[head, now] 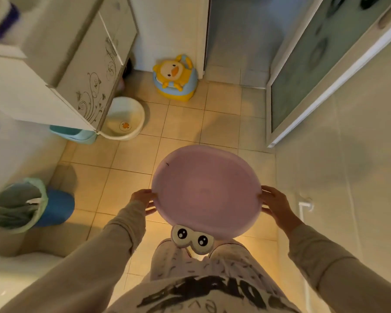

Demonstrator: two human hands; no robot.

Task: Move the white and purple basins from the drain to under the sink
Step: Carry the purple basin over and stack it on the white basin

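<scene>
I hold the purple basin (204,190) level above the tiled floor, in front of my body. My left hand (143,197) grips its left rim and my right hand (274,205) grips its right rim. The white basin (125,117), with a duck picture inside, sits on the floor, half tucked under the corner of the sink cabinet (86,64) at the upper left.
A teal stool (73,133) lies under the cabinet beside the white basin. A yellow duck potty (175,77) stands at the far wall. A blue bin with a green bag (27,205) is at the left. A glass door (314,71) stands on the right.
</scene>
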